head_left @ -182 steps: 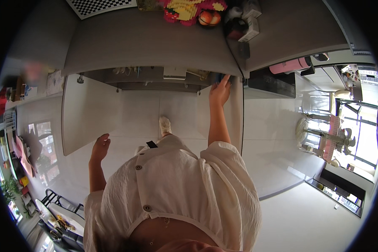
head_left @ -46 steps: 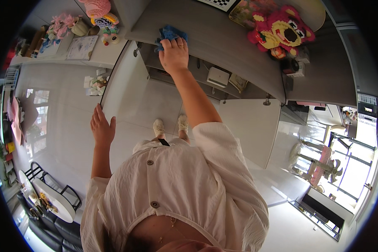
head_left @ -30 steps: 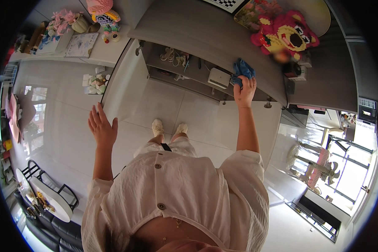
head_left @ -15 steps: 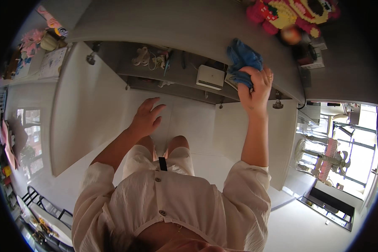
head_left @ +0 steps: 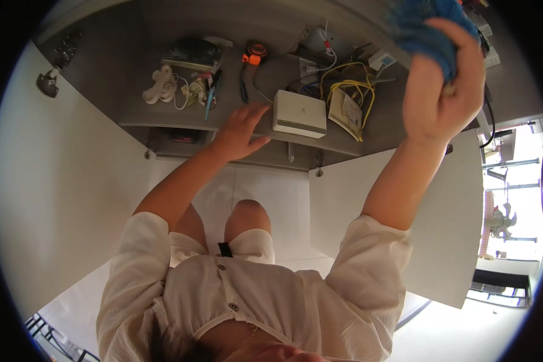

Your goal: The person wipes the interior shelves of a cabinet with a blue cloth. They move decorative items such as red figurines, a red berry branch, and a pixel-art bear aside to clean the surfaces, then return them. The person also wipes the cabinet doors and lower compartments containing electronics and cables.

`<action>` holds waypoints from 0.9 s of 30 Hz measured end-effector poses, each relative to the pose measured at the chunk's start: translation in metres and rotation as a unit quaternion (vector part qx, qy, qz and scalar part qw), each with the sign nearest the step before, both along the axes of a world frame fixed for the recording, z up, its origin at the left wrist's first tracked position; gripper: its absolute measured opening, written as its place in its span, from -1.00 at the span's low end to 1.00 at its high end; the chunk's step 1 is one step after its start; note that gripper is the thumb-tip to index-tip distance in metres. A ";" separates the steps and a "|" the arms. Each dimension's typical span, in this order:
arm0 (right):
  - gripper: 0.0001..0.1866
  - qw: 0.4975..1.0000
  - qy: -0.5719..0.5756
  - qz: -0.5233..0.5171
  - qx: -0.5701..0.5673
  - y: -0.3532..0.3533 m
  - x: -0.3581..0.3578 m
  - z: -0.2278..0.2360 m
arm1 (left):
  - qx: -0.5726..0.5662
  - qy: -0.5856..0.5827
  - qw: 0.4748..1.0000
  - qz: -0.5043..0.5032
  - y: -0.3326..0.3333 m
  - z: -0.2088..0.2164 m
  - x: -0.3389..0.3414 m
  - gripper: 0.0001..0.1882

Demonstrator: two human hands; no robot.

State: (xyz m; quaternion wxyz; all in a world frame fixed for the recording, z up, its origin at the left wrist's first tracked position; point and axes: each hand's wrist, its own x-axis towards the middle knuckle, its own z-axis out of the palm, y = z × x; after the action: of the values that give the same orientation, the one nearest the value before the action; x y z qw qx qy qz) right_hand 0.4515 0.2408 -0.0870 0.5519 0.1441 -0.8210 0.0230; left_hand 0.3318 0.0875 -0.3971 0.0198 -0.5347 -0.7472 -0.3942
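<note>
My right hand (head_left: 443, 99) is raised at the upper right, its fingers closed round a crumpled blue cloth (head_left: 425, 33). The cloth is partly blurred and reaches the cabinet's top edge. Lower and to the left, my left hand (head_left: 242, 133) hovers at the front of a grey cabinet shelf (head_left: 229, 123), fingers stretched out and holding nothing. Closest to its fingertips stands a flat white box like a router (head_left: 300, 113). Beside that box, a tangle of yellow cable (head_left: 373, 90) and a papery packet (head_left: 346, 111) lie on the shelf.
Open white cabinet doors stand at left (head_left: 60, 175) and right (head_left: 398, 223), with metal hinges. On the shelf lie a coiled white cord (head_left: 160, 86), a light-blue pen (head_left: 210, 99), an orange-and-black round object (head_left: 255, 54) and a dark packet (head_left: 193, 54). My knees are below.
My view has moved closer to the cabinet, showing more of the shelf inside. My right hand has carried the blue cloth up and right. My left hand has moved up toward the shelf.
</note>
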 end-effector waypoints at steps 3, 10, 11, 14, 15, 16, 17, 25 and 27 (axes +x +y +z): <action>-0.75 0.995 0.067 0.058 -0.040 0.004 -0.005 -0.012 | 0.024 0.003 0.999 0.028 0.024 -0.018 -0.010 -0.13; -0.69 0.995 -0.097 0.029 0.005 0.019 0.006 -0.130 | -0.039 -0.022 0.998 0.054 0.045 -0.015 -0.017 0.15; -0.70 0.958 -0.176 0.038 -0.224 0.025 0.005 -0.150 | -0.051 -0.026 0.997 0.052 0.048 -0.013 -0.018 0.19; -0.72 0.885 -0.198 -0.019 -0.421 0.061 -0.011 -0.217 | -0.092 -0.052 0.993 0.046 0.058 -0.007 -0.017 0.27; -0.70 0.882 -0.218 -0.046 -0.416 0.073 -0.020 -0.235 | -0.108 -0.063 0.991 0.044 0.060 -0.007 -0.016 0.29; -0.68 0.877 -0.237 -0.075 -0.412 0.082 -0.028 -0.251 | -0.129 -0.064 0.988 0.050 0.062 -0.004 -0.014 0.31; -0.66 0.871 -0.256 -0.102 -0.407 0.087 -0.034 -0.265 | -0.151 -0.064 0.985 0.057 0.064 0.000 -0.011 0.32; -0.66 0.919 -0.325 -0.142 -0.171 0.043 -0.054 -0.310 | -0.159 -0.069 0.982 0.079 0.070 -0.017 -0.020 0.37; -0.68 0.926 -0.335 -0.092 -0.150 0.021 -0.042 -0.306 | -0.136 -0.048 0.986 0.080 0.071 -0.029 -0.025 0.39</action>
State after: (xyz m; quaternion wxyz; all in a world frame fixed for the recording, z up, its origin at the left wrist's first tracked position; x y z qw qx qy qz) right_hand 0.4093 0.2619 -0.3931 0.2599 -0.0332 -0.9545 0.1421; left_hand 0.3069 0.1586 -0.4266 -0.0570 -0.4514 -0.8343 -0.3113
